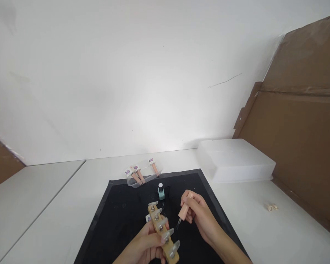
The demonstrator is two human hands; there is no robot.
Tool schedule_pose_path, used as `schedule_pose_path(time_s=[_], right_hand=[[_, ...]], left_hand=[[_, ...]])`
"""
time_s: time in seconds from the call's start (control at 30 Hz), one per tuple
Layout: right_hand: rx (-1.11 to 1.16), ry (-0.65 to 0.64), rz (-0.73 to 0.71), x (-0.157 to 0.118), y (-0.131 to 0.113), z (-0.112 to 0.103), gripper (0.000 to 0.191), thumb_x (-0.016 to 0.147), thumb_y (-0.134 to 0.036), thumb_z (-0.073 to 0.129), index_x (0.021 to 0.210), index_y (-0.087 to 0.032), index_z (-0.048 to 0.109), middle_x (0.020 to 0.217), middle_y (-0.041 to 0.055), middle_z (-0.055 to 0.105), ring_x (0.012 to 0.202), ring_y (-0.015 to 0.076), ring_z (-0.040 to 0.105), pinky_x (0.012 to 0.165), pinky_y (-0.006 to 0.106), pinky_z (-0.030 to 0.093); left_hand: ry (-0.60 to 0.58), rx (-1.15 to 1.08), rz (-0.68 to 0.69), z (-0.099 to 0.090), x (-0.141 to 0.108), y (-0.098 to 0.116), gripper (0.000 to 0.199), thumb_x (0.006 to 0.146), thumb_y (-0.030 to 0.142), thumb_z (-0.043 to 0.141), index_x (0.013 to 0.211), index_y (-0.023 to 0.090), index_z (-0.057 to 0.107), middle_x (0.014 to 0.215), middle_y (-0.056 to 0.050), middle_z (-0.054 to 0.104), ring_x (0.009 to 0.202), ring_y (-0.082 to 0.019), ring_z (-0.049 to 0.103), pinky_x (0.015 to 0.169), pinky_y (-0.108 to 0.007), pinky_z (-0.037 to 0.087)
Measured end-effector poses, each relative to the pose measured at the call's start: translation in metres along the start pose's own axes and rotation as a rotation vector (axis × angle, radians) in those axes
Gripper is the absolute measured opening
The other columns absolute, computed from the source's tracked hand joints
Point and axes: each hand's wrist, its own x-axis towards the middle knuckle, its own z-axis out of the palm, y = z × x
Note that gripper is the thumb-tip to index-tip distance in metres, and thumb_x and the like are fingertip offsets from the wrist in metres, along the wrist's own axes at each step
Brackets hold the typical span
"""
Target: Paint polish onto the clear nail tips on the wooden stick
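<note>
My left hand (147, 242) is closed around a wooden nail-tip stand (170, 253), which slants toward me over the black mat. Several clear false nail tips (163, 222) stick out along it on small metal studs. Between the fingers of my right hand (199, 212) is a peach nail polish brush (184, 211), pointing down and left. Its thin tip (178, 224) hangs beside the nail tips, apparently without touching them. A small white label (148, 218) shows behind the left hand; what it belongs to is hidden. Beyond the stand, a teal nail polish bottle (161, 193) with a white top stands upright.
A clear tray (132, 183) with several peach, labelled tubes (137, 176) sits at the mat's far edge. The black mat (118, 212) covers the white table. To the right are a white plastic box (236, 161), small beige rings (271, 207) and a cardboard panel (299, 146).
</note>
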Motion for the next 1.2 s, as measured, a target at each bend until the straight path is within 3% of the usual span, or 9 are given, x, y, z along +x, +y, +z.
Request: schedule_pose_path(time_s=[0.47, 0.7, 1.2], right_hand=[[0.016, -0.057, -0.055, 0.0037, 0.0097, -0.0062, 0.033, 0.079, -0.041, 0.060, 0.060, -0.016, 0.049, 0.046, -0.0080, 0.038, 0.039, 0.0045, 0.026, 0.037, 0.018, 0.022], [0.038, -0.129, -0.056, 0.0028, 0.0098, -0.0075, 0.034, 0.080, -0.045, 0.059, 0.066, -0.015, 0.053, 0.045, -0.0082, 0.039, 0.038, 0.0043, 0.025, 0.038, 0.019, 0.020], [0.009, -0.154, -0.039, 0.0017, 0.0066, -0.0052, 0.036, 0.077, -0.047, 0.062, 0.065, -0.015, 0.052, 0.044, -0.0086, 0.039, 0.037, 0.0040, 0.026, 0.038, 0.019, 0.019]], left_hand=[[-0.009, 0.027, 0.010, 0.0027, -0.0012, 0.0008, 0.024, 0.059, 0.013, 0.064, 0.081, 0.016, 0.055, 0.060, 0.003, 0.059, 0.048, -0.010, 0.056, 0.044, -0.020, 0.046], [-0.004, 0.010, 0.014, 0.0049, 0.0005, 0.0021, 0.024, 0.059, 0.012, 0.065, 0.081, 0.015, 0.056, 0.060, 0.003, 0.057, 0.049, -0.009, 0.055, 0.044, -0.021, 0.046], [-0.013, 0.004, 0.017, 0.0032, 0.0019, 0.0002, 0.024, 0.061, 0.011, 0.063, 0.083, 0.015, 0.055, 0.059, 0.003, 0.058, 0.048, -0.009, 0.056, 0.044, -0.020, 0.046]])
